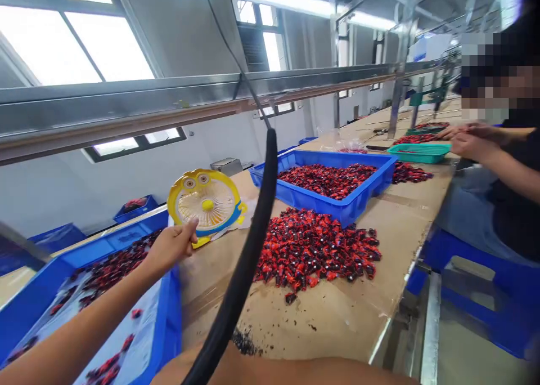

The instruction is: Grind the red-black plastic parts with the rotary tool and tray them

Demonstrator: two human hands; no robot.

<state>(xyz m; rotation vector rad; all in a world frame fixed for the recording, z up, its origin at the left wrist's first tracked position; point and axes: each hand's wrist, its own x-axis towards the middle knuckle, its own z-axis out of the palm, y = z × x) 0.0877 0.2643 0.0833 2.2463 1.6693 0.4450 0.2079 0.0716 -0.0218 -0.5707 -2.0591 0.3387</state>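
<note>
Left hand (pixel 176 243) is seen curled at the yellow fan (pixel 207 205); whether a grip is made cannot be told. Right hand is not shown. Red-and-black pieces (pixel 316 250) are partly collected in blue trays (pixel 366 198); a loose heap is judged outstanding on the table (pixel 341 331).

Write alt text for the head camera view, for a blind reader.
The left hand appears to touch a yellow fan on a worktable, near a heap of red and black parts. Blue trays hold more such parts; another person's hands are at right.
</note>
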